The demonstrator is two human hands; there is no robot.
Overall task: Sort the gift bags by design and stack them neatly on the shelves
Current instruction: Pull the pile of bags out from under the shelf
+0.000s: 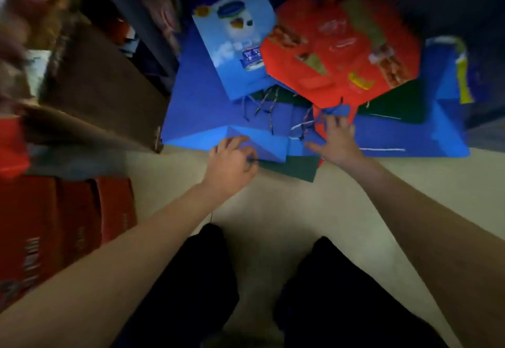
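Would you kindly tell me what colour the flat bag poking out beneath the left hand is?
Dark green gift bag, seen in the head view.

Dim room; soft light falls on the pale floor (pixel 273 211). Left edge smears with motion blur, corners bend.

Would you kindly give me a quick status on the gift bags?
Left hand grips blue bag edge. Right hand spread on the cord handles. Bags unsorted on floor; red bag overlaps the pile.
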